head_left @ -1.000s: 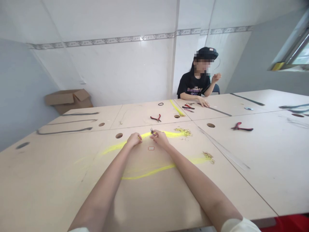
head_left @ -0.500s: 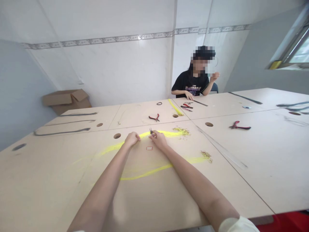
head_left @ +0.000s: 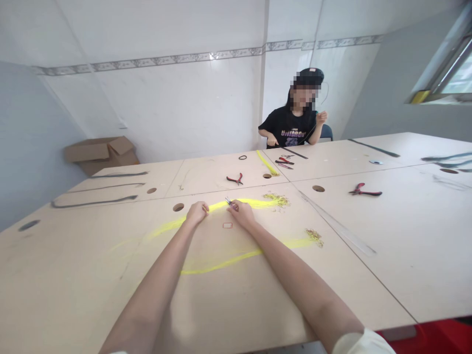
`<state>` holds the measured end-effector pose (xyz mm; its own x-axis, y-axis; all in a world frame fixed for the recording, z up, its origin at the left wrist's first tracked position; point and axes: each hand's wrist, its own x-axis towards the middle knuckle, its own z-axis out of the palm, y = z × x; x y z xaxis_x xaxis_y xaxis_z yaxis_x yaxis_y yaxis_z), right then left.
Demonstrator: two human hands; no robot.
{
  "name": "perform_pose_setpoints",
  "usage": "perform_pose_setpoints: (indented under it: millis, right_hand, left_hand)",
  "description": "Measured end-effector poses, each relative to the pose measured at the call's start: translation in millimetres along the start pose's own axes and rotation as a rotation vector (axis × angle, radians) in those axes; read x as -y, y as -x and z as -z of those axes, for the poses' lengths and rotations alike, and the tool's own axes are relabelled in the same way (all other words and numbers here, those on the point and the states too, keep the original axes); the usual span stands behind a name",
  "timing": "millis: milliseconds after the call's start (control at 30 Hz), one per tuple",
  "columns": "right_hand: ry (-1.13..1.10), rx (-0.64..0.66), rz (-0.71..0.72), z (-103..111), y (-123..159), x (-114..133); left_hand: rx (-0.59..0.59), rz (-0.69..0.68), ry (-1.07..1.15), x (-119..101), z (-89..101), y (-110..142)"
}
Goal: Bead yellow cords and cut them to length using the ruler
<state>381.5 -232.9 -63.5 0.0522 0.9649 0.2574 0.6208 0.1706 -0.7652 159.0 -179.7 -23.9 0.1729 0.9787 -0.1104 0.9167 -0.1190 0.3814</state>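
My left hand (head_left: 196,213) is closed in a pinch over the long bundle of yellow cords (head_left: 217,205); what sits between its fingertips is too small to make out. To its right, my right hand (head_left: 242,212) grips small pliers (head_left: 229,202), whose two jaws stand apart and point up and left. The bundle ends on the right in a cluster of gold metal clasps (head_left: 278,199). A second yellow bundle (head_left: 228,261) lies nearer to me, partly behind my right forearm, with its own gold clasps (head_left: 314,237). A small red-edged rectangle (head_left: 227,225) lies between my hands.
Red-handled pliers lie beyond my hands (head_left: 235,179) and to the right (head_left: 365,190). Dark cords (head_left: 96,200) lie on the left of the wooden table (head_left: 92,295). Round holes pierce it. A person (head_left: 295,120) sits opposite; a cardboard box (head_left: 101,152) stands behind.
My left hand has shifted slightly left, away from my right hand. The pliers in my right hand have turned a little to the left. The person opposite has moved both hands.
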Motion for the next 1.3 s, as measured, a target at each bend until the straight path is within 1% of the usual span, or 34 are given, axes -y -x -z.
perform_pose_setpoints:
  millis: [133,267,400,533,633,867,1067,1300]
  right_hand:
    - [0.009,0.004,-0.003,0.3,-0.3,0.1]
    - [0.016,0.007,0.0,1.5,0.2,1.2]
    - [0.018,0.008,0.014,1.8,0.4,0.8]
    - [0.022,0.002,0.023,0.5,-0.2,-1.0]
    - [0.026,-0.001,0.024,-0.6,-0.6,-2.3]
    - [0.033,-0.004,0.03,-0.8,-0.3,-3.3]
    - [0.042,-0.008,0.033,-1.0,-0.7,-2.5]
    - [0.046,-0.013,0.034,-1.9,-1.1,-2.3]
  left_hand:
    - [-0.033,-0.056,0.016,-7.6,-0.8,2.5]
    - [0.022,-0.08,0.009,-12.8,0.5,3.1]
    - [0.074,-0.078,0.022,-5.2,1.4,3.3]
    - [0.064,-0.082,0.046,4.1,-0.6,1.9]
    - [0.069,-0.102,0.047,5.0,-2.4,0.5]
    - [0.033,-0.197,-0.023,-6.9,0.4,4.5]
    - [0.035,-0.297,-0.097,-17.5,4.3,8.8]
    - [0.022,-0.29,-0.174,-22.4,0.7,9.0]
